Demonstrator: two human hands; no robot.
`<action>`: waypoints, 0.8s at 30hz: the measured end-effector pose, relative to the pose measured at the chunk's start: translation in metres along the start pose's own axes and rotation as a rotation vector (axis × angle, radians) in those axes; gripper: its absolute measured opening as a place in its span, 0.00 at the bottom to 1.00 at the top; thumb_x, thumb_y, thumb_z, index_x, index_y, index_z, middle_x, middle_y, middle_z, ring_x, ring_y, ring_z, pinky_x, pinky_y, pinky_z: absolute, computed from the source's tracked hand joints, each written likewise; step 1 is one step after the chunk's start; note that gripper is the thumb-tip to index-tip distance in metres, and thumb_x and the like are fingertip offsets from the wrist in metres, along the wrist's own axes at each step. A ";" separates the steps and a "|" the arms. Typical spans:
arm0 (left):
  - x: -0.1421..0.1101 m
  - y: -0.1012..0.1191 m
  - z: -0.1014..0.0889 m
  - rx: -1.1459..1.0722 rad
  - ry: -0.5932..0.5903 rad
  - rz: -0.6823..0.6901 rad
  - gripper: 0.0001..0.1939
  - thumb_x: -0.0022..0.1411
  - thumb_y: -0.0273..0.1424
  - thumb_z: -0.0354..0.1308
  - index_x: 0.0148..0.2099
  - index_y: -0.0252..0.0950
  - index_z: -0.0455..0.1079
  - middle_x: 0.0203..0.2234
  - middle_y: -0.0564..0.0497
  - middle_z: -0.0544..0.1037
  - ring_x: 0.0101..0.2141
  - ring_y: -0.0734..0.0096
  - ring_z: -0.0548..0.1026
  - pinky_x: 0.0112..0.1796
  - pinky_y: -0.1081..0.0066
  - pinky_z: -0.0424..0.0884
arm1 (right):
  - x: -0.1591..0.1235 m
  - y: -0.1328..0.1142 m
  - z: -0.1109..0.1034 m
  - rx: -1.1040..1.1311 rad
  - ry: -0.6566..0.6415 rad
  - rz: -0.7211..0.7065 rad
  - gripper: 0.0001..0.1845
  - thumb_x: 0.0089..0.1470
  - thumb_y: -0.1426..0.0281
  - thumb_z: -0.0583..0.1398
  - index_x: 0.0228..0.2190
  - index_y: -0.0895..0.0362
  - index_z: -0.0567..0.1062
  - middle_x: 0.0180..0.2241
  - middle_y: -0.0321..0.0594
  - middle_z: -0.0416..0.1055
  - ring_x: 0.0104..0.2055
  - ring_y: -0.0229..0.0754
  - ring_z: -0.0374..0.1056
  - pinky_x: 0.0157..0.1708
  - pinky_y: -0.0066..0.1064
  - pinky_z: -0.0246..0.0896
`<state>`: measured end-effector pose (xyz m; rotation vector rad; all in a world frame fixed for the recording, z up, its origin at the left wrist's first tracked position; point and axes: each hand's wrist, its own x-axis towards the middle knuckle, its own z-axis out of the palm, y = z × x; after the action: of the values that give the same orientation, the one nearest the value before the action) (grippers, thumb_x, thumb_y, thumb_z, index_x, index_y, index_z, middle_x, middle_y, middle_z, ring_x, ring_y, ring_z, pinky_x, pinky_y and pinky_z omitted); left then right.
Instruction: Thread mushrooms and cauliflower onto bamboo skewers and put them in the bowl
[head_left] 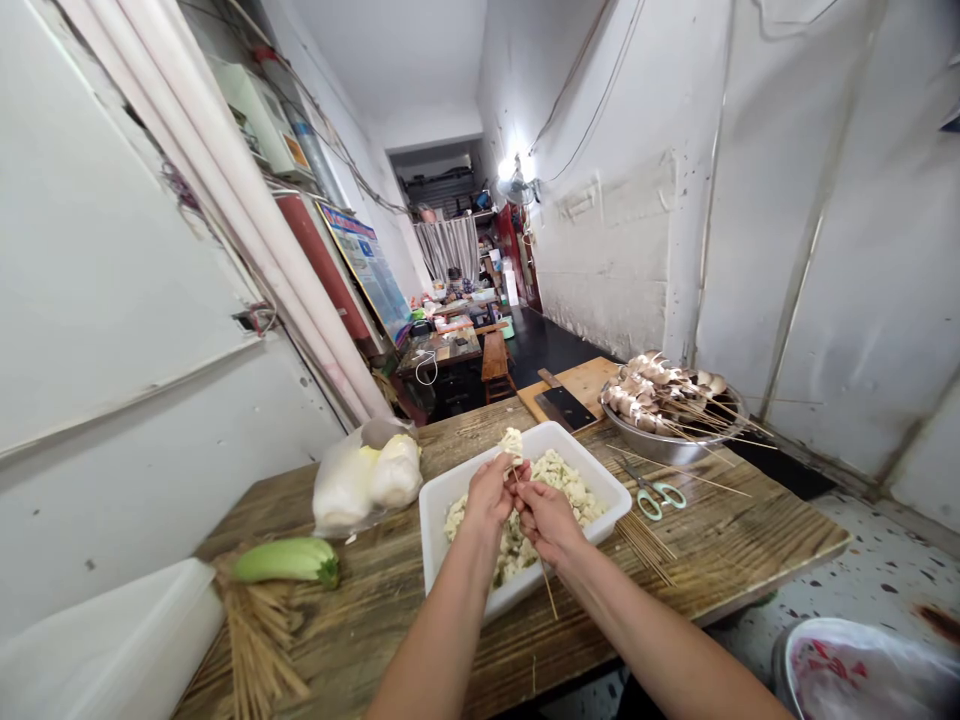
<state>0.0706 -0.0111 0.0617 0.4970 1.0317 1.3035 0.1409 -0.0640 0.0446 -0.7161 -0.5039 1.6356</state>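
Nearest us, low on the right, a bucket (784, 665) lined with a plastic bag (862, 665) stands on the speckled floor (877, 530). At the opposite corner we see a white plastic box (105, 640), and just beside it a bundle of thin sticks (259, 650) fans out on the wooden table (405, 600), with a green squash (277, 560) lying at its far end.

Before us both our forearms reach over a white plastic tub (431, 520) filled with cut cauliflower pieces (559, 485). Our left hand (491, 490) pinches a cauliflower floret (512, 443) above the tub, and our right hand (547, 520), close against it, grasps a bamboo skewer (548, 590) whose lower end slants back toward us. Our fingers hide whether its tip has entered the floret.

Right of the tub lie loose skewers (649, 550) and green-handled scissors (660, 500); on the left sits a clear bag (337, 490) of pale, rounded things. Farther off, a steel bowl (675, 450) bears skewered mushrooms (660, 385), near a cutting board (592, 380) with a cleaver (566, 408) on it. Beyond our table stand a wooden bench (495, 360), a cluttered table (450, 350) and, deepest, a striped curtain (450, 245).
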 end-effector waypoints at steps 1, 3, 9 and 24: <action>0.000 -0.001 0.000 0.010 -0.003 -0.007 0.09 0.47 0.28 0.62 0.28 0.33 0.63 0.20 0.47 0.74 0.22 0.70 0.74 0.21 0.75 0.68 | 0.000 0.000 0.000 -0.001 0.004 0.002 0.14 0.33 0.65 0.65 0.20 0.60 0.68 0.11 0.25 0.60 0.08 0.22 0.41 0.08 0.18 0.29; -0.001 -0.002 -0.001 0.033 -0.012 -0.016 0.09 0.47 0.29 0.62 0.27 0.33 0.63 0.19 0.48 0.74 0.21 0.71 0.73 0.20 0.76 0.66 | 0.001 0.000 0.001 0.000 0.013 0.003 0.13 0.34 0.66 0.65 0.20 0.60 0.68 0.10 0.25 0.60 0.08 0.22 0.41 0.08 0.18 0.29; -0.004 -0.010 0.001 0.106 0.011 0.011 0.06 0.47 0.27 0.58 0.25 0.33 0.63 0.15 0.51 0.71 0.16 0.77 0.68 0.16 0.79 0.59 | 0.006 0.002 0.000 -0.003 0.047 0.002 0.13 0.35 0.66 0.64 0.17 0.59 0.65 0.09 0.25 0.59 0.07 0.22 0.40 0.08 0.18 0.30; 0.005 0.031 0.005 0.099 -0.001 0.073 0.07 0.40 0.24 0.61 0.24 0.32 0.64 0.13 0.55 0.69 0.14 0.78 0.65 0.17 0.77 0.59 | 0.001 -0.001 0.002 -0.094 0.054 -0.015 0.08 0.34 0.70 0.63 0.19 0.60 0.68 0.10 0.27 0.61 0.08 0.23 0.43 0.09 0.18 0.30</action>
<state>0.0581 0.0028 0.0869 0.6156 1.0898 1.3207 0.1397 -0.0625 0.0466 -0.8219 -0.5484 1.5822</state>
